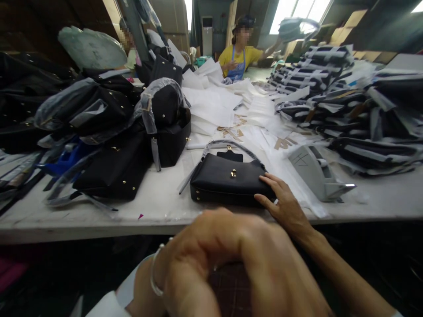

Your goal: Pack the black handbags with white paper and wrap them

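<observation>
A black handbag (228, 178) lies on the table near its front edge, gold clasp facing up. Its flap (229, 156) is turned back, and clear plastic wraps the handle (231, 143). My right hand (280, 198) rests on the bag's right end, fingers and thumb spread over the leather. Very close to the camera, my left hand (244, 251) is raised with a bracelet on its wrist. Its fingers arch apart from the thumb, with a gap between; nothing shows in it, though the fingertips are cut off by the frame.
A grey tape dispenser (310, 171) stands right of the bag. Black handbags (109, 167) are heaped at left around a blue tool (68, 158). White paper sheets (211, 105) cover the middle. Wrapped bags (313, 70) are stacked at right. Across the table, a person in yellow (239, 53) lifts a bag.
</observation>
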### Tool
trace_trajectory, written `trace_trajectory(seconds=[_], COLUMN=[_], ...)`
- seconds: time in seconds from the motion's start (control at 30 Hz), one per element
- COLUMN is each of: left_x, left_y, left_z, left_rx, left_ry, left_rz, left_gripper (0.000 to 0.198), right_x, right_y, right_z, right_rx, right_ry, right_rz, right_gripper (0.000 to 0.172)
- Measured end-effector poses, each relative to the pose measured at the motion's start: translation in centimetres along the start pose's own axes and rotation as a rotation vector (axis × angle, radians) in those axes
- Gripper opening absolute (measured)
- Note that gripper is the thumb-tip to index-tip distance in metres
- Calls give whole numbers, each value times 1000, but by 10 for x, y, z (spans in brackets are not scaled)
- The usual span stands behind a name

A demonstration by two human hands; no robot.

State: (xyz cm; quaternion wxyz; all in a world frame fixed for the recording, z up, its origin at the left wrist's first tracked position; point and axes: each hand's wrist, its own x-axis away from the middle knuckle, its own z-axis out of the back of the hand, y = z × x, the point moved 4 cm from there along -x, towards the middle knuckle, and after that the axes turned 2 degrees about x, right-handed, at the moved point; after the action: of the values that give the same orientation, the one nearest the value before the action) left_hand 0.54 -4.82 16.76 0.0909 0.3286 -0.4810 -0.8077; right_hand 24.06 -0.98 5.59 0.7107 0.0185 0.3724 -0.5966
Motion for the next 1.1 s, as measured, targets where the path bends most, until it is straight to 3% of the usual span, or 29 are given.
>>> trace_trajectory(seconds=[0.1, 0.17, 0.23, 0.33, 0.5, 0.63, 0.77, 0.93, 1.1], left_x=[-20, -24, -18, -1, 11, 9, 10, 12, 11], left_y=[-31, -68, -101, -116, -101, -105, -111, -114, -114], left_z=[56, 77, 83, 68, 34, 27, 28, 27, 29], left_rx=[-354, -630, -820, -1017, -1155, -1205, -1220, -1207, -1226], left_ry=[269, 228, 132, 14, -60, -48, -20, -19, -40], left_rz=[34, 156, 306, 317, 244, 272, 254, 233, 261], left_gripper=[43, 44, 47, 59, 79, 82, 84, 81, 81], right_x=[-3, -6, -10, -18, -47, -70, -86, -98, -99], right_y=[6, 12, 19, 18, -28, -66, -75, -84, -93], right_z=[-2, -2, 1, 15, 37, 5, -28, -29, -39], right_rx=[19, 25, 15, -7, -8, 77, 330, 435, 547], right_ry=[7, 15, -11, -127, -177, -362, -592, -732, -724], right_rz=[47, 86, 108, 104, 149, 226, 264, 272, 141], right_gripper=[50, 47, 42, 35, 24, 20, 13, 10, 22])
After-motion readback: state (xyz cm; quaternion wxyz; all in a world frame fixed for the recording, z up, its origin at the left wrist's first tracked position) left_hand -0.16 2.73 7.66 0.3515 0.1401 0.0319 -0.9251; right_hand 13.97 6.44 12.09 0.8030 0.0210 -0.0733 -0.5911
